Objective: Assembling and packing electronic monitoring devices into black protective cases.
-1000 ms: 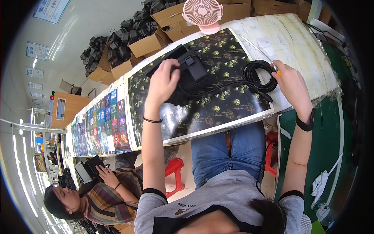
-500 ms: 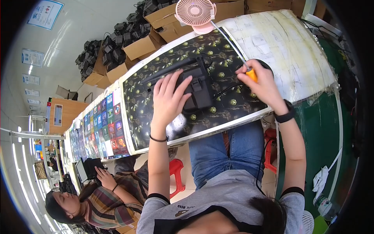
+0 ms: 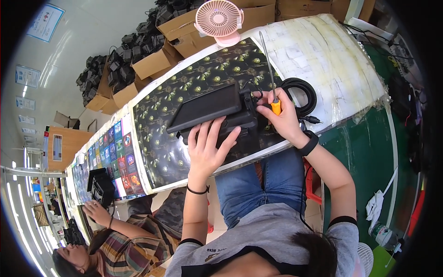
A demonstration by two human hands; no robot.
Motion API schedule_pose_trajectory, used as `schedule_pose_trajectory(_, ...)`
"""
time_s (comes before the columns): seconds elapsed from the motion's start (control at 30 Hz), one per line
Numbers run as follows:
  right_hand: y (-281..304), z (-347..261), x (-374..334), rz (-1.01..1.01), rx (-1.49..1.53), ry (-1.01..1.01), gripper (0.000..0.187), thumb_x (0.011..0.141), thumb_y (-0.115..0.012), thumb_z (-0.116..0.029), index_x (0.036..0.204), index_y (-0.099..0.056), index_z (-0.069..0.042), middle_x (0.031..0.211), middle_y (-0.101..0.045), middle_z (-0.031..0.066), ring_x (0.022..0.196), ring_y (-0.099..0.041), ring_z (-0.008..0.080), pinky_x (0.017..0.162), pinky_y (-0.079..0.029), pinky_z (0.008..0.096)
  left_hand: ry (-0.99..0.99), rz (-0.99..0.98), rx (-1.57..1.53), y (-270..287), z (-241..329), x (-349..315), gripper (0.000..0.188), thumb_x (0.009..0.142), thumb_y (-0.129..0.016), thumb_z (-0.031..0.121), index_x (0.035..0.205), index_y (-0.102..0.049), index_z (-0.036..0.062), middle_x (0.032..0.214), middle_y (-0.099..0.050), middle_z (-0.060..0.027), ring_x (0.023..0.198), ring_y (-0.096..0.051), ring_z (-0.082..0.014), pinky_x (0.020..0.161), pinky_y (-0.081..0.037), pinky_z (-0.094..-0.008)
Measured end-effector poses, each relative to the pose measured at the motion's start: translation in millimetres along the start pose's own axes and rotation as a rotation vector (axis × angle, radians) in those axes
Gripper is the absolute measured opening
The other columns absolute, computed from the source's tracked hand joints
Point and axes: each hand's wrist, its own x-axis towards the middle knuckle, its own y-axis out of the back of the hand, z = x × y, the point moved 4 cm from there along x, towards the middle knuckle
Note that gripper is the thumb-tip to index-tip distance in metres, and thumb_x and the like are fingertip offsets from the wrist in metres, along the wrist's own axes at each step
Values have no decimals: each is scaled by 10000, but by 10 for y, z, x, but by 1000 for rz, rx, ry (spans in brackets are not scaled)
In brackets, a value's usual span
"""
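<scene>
A black device (image 3: 242,128) lies before me: a boxy housing with a flat dark panel (image 3: 207,107) tilted over it. My left hand (image 3: 206,147) rests on the near side, fingers spread along the panel's lower edge and the housing, thumb apart. In my right hand (image 3: 282,115) is a screwdriver (image 3: 276,107) with a yellow handle; its long shaft points up and away from the device. Thumb and fingertips of that hand are at the device's right side, by a cable. What they touch there is hidden. A coiled black cable (image 3: 308,94) lies just right of this hand.
A pink fan (image 3: 219,21) stands at the table's far edge. Beyond it are cardboard boxes (image 3: 154,64) and piled black devices (image 3: 121,69). To the left a co-worker's hand (image 3: 97,213) is by another black device (image 3: 102,187). A bottle (image 3: 384,234) lies at lower right.
The device's panel now faces up more fully. My right hand has moved left to the device's side with the screwdriver. More of the coiled cable shows. The co-worker's device now stands on the table.
</scene>
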Motion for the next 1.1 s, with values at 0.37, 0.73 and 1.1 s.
schedule_pose_trajectory(0.37, 32, -123, -105, -1, -46, 154, 358, 834, -739, 78, 841, -416, -78, 894, -647, 69, 1062, -704, 214, 864, -531, 280, -22, 52, -35, 89, 83, -102, 400, 771, -665, 241, 1154, -729, 338, 1201, -660, -92, 1106, -612, -282, 970, -409, -428)
schedule_pose_trajectory(0.73, -34, -130, -201, 48, 229, -1, 421, 794, -765, 117, 858, -410, -100, 898, -626, 36, 1039, -708, 238, 802, -567, 269, 32, 219, -34, 104, 249, -235, 423, 706, -692, 264, 1100, -752, 405, 1078, -680, -44, 956, -646, -229, 908, -433, -371)
schedule_pose_trajectory(1.1, -91, -197, -223, 93, 211, -78, 406, 814, -762, 92, 824, -408, -107, 974, -712, 120, 1044, -699, 203, 812, -558, 270, 101, 193, 40, 127, 362, -320, 407, 740, -698, 268, 1117, -747, 416, 1045, -674, -45, 943, -642, -224, 939, -418, -385)
